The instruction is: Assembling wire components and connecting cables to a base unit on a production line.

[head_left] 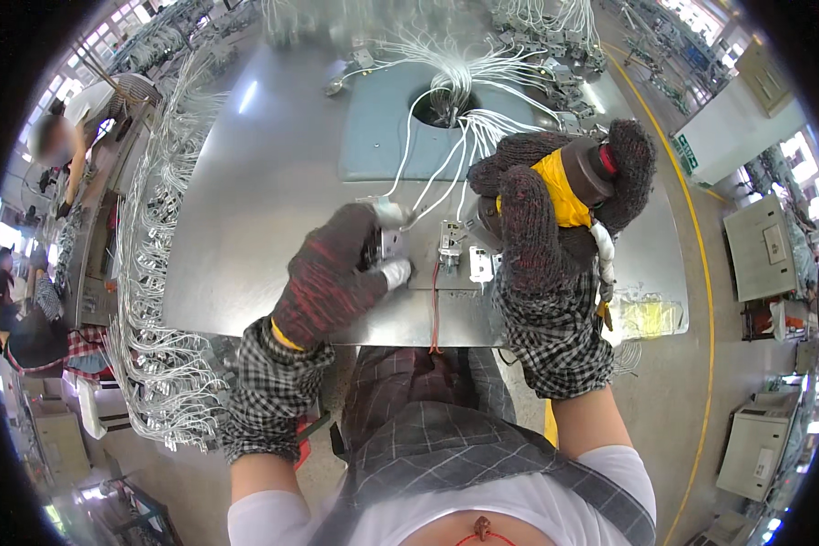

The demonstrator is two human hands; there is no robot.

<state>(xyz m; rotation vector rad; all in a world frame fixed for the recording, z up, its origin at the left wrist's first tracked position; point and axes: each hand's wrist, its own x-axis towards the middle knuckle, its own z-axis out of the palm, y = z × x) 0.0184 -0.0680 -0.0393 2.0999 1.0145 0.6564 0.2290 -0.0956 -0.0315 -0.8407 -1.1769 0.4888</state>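
My left hand, in a dark knitted glove with whitish fingertips, grips a small metal connector part with a white cable running from it. My right hand, gloved the same way, is closed around a dark power screwdriver with yellow tape on its body; its cord end is wrapped in white. The tool's tip is hidden. Between my hands a small metal fixture stands on the metal tabletop, beside a small white-faced block. Reddish wires run from there over the front edge.
White cables fan out of a round hole in a blue-grey plate. Metal parts lie at the far right edge. Many bundled white cables hang along the left. A yellow-marked tray sits front right. Another person works at far left.
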